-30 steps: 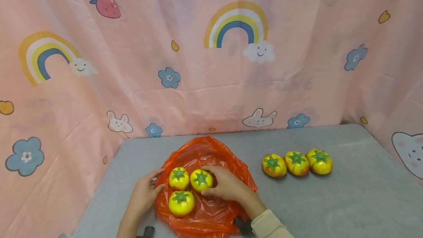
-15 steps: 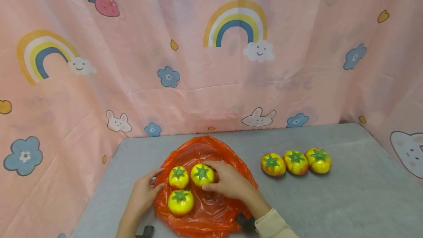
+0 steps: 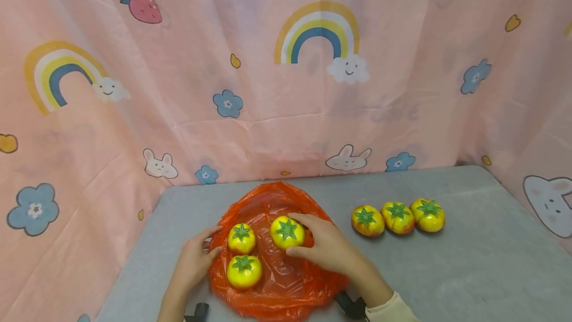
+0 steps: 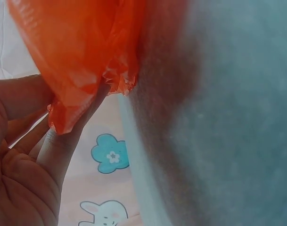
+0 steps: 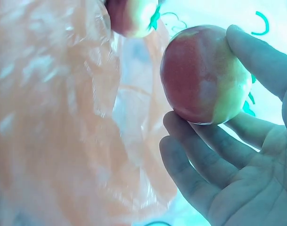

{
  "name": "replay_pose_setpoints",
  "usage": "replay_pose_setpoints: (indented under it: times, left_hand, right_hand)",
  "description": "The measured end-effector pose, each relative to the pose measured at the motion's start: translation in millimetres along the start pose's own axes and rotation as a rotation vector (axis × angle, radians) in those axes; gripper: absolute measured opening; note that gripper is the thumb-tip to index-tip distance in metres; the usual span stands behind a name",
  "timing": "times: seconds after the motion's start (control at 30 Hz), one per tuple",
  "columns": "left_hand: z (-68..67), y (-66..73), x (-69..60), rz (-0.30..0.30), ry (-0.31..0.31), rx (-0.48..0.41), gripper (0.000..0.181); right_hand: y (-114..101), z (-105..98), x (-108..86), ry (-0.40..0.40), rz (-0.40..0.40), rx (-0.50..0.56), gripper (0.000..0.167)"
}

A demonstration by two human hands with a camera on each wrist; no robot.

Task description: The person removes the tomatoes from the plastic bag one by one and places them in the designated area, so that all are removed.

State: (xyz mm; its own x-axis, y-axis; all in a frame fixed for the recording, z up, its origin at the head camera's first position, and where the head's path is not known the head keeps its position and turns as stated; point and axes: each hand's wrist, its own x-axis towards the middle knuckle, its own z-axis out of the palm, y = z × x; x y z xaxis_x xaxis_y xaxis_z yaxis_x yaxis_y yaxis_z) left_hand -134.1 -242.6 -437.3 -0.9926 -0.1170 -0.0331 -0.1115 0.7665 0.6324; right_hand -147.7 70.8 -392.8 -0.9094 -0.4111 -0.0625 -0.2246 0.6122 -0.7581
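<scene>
The right hand (image 3: pixel 328 247) holds one yellow fruit (image 3: pixel 287 233) over the red bag (image 3: pixel 286 280), thumb opposing fingers, a grip that seems suited to its smooth round sides; the left hand (image 3: pixel 192 260) pinches the bag's edge, probably to steady the light film; two fruits (image 3: pixel 244 272) lie within the bag's outline; three fruits (image 3: pixel 397 219) sit in a close row on the grey table (image 3: pixel 447 272)
</scene>
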Motion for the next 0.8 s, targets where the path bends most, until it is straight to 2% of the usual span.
replay_pose_setpoints:
  times: [0.3,0.53,0.8]
  left_hand:
    - [-1.0,1.2,-1.0,0.005,-0.004,-0.01,0.053]
    - [-1.0,0.4,-1.5,0.004,0.001,0.0,0.051]
    - [0.1,-0.9,-0.7,0.035,0.021,0.004,0.051]
  right_hand:
    - [11,-10,-21.1,0.036,0.056,0.036,0.07]
    - [21,-16,-35.7,0.059,0.159,0.002,0.072]
    - [33,-25,-47.3,0.054,0.167,-0.014,0.072]
